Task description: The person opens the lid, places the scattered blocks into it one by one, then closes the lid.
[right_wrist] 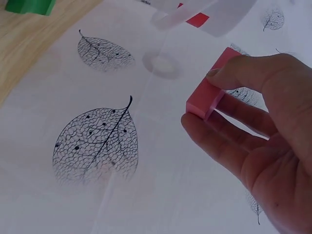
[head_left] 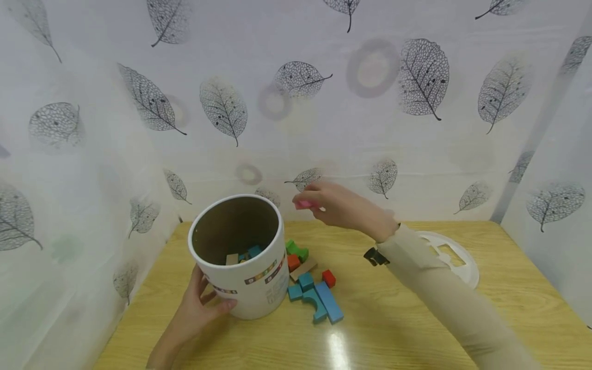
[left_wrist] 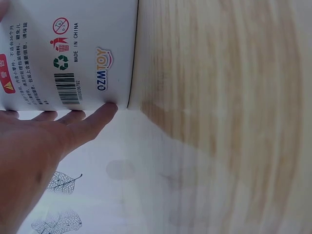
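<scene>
A white cardboard tub (head_left: 250, 277) stands open on the wooden table (head_left: 398, 329), with several coloured blocks lying in its bottom. My left hand (head_left: 199, 308) holds the tub's near side, thumb on the wall; the left wrist view shows the fingers (left_wrist: 83, 119) against the printed label (left_wrist: 68, 58). My right hand (head_left: 333, 203) hovers in the air just right of the tub's rim and pinches a pink block (head_left: 303, 204) between thumb and fingers; the right wrist view shows the same pink block (right_wrist: 207, 95) close up.
Loose blocks lie right of the tub: green (head_left: 297, 251), orange-red (head_left: 293, 262), red (head_left: 329, 278), a tan plank (head_left: 303, 269) and several blue ones (head_left: 319, 300). The tub's white lid (head_left: 455, 257) lies at the back right. Leaf-print curtains (head_left: 296, 103) enclose the table.
</scene>
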